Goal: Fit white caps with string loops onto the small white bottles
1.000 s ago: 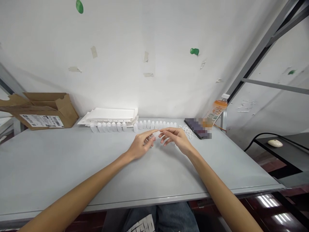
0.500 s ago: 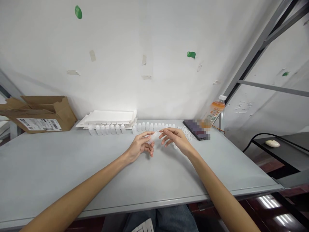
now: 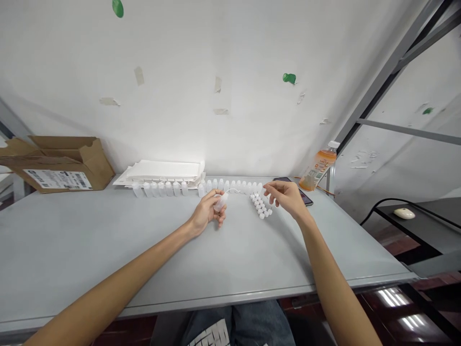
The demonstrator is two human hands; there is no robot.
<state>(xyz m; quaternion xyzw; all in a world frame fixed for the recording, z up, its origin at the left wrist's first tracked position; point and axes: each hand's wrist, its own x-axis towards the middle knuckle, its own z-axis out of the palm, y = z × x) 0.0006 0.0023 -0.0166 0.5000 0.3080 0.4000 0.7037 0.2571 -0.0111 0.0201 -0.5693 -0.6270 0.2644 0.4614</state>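
One left hand [image 3: 207, 214] and one right hand [image 3: 284, 194] were over one table [image 3: 230, 259]. Small bottles [image 3: 169, 189] were in two groups at the far side: seven on the left, about eleven farther right, where overlap blurred the count. One more bottle [image 3: 220, 203] was in the left hand. At least ten caps [image 3: 260, 205], too small to count exactly, lay near the right hand. There were also one box [image 3: 68, 170] far left, one phone [image 3: 306, 199] and one drink [image 3: 317, 169] far right, one mouse [image 3: 404, 213] at right.
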